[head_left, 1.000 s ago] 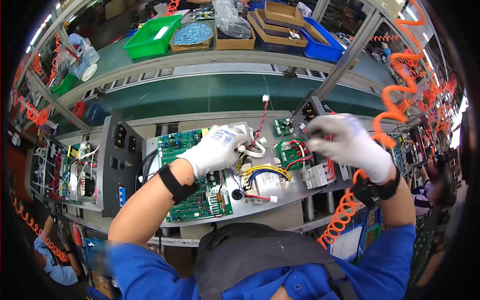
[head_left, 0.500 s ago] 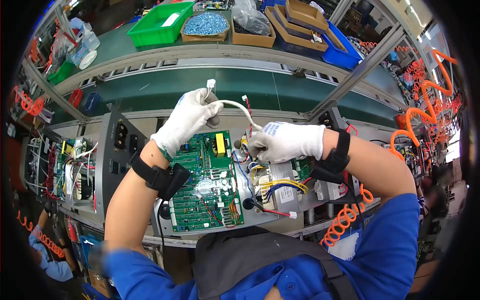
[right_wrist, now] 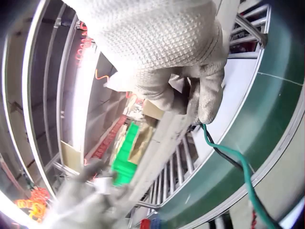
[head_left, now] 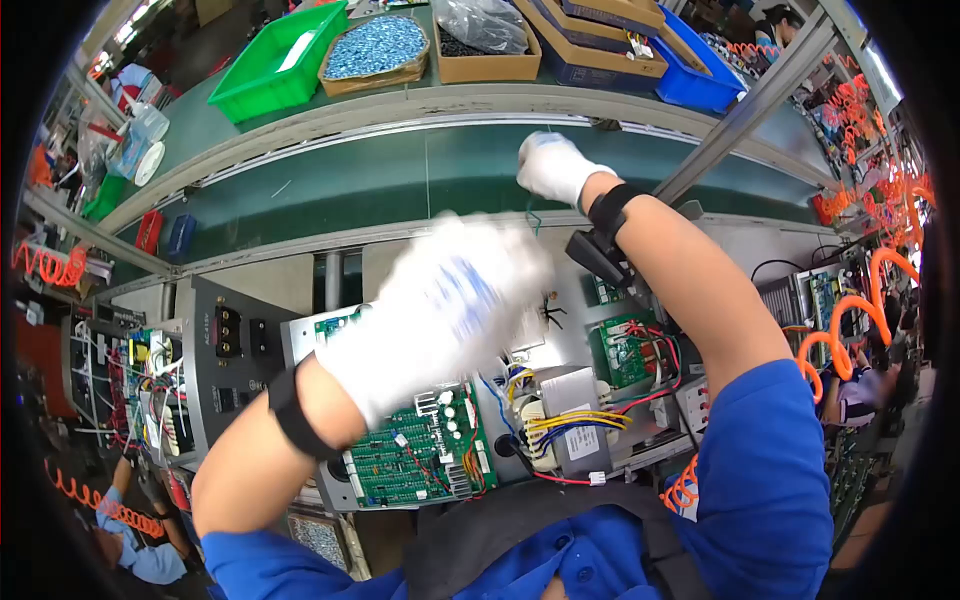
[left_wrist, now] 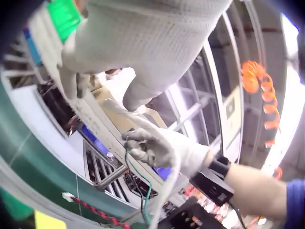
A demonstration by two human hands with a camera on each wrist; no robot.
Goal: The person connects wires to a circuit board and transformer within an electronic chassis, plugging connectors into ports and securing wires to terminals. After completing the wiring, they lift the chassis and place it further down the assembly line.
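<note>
My gloved right hand (head_left: 560, 165) is raised over the far green belt, pinching a green wire (right_wrist: 243, 162) and a black wire (right_wrist: 228, 160) that trail down from its fingertips. My gloved left hand (head_left: 450, 300), blurred, hangs closer above the chassis. A white cable (left_wrist: 174, 176) runs up to its thumb and fingers in the left wrist view; a white connector (right_wrist: 102, 184) shows by those fingers in the right wrist view. Below lies a large green circuit board (head_left: 420, 460), partly hidden by the left hand. Beside it sits a metal-cased block (head_left: 575, 385) with yellow and blue wires (head_left: 580, 420).
A dark upright panel (head_left: 235, 340) stands at the left. On the shelf ahead are a green bin (head_left: 245, 105), a box of blue small parts (head_left: 375, 50), a cardboard box (head_left: 490, 68) and a blue bin (head_left: 705, 85). An orange coiled hose (head_left: 830, 340) hangs right.
The right hand has left the base of the white cable and moved forward over the belt with the green and black wires. The left hand has come rightward and down from the belt's edge.
</note>
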